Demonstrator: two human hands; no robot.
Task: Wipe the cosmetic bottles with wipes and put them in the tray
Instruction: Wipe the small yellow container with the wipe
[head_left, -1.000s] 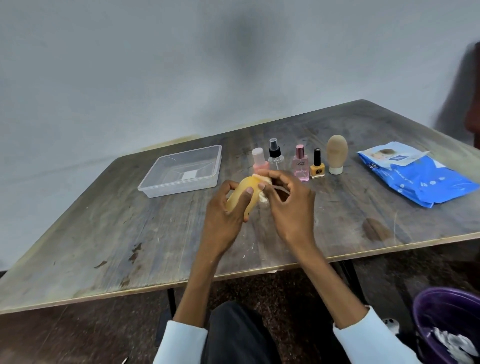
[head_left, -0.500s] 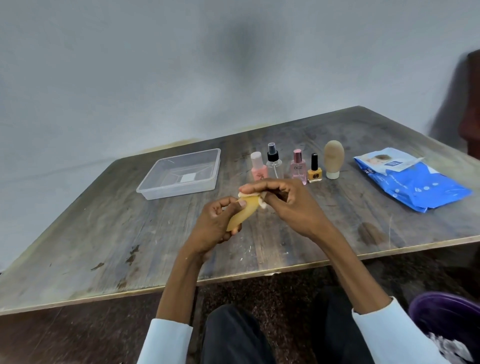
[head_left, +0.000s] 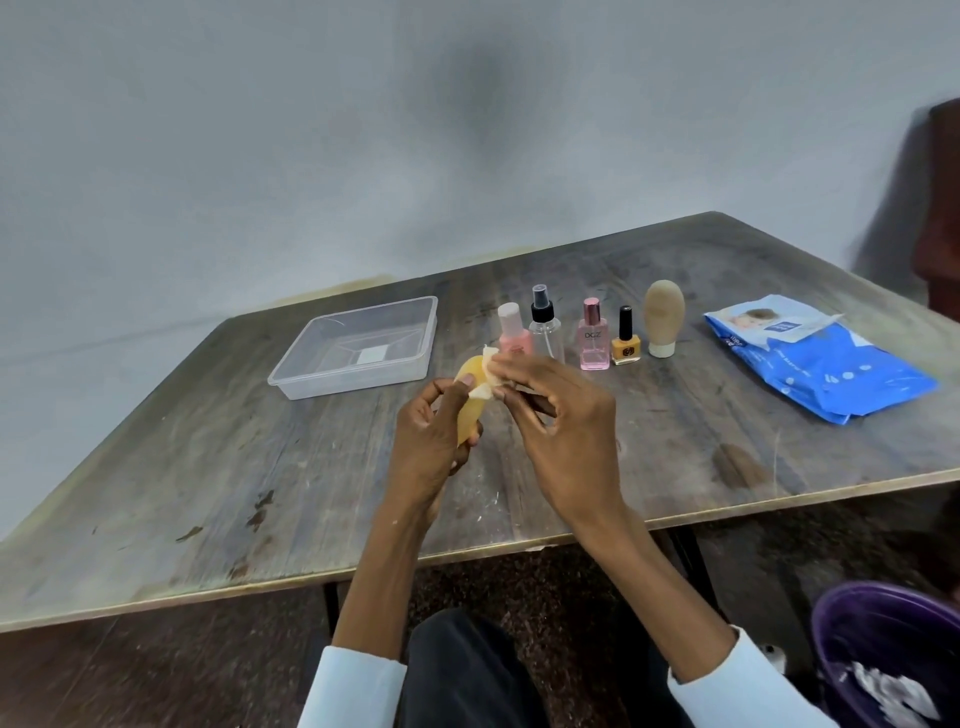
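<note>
Head view: left hand (head_left: 426, 447) grips the yellow bottle (head_left: 470, 402) while right hand (head_left: 563, 431) pinches a wipe (head_left: 488, 374) against it, wiping; next, probably the tray (head_left: 291, 371), far left.

Clear glossy plastic tray (head_left: 332, 364) on a worn, scuffed matt wooden table (head_left: 675, 457).

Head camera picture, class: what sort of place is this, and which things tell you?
Probably a plain room set up for a cleaning exercise, not a shop: a worn wooden table against a bare wall, a clear plastic tray, and a purple bin below.
</note>
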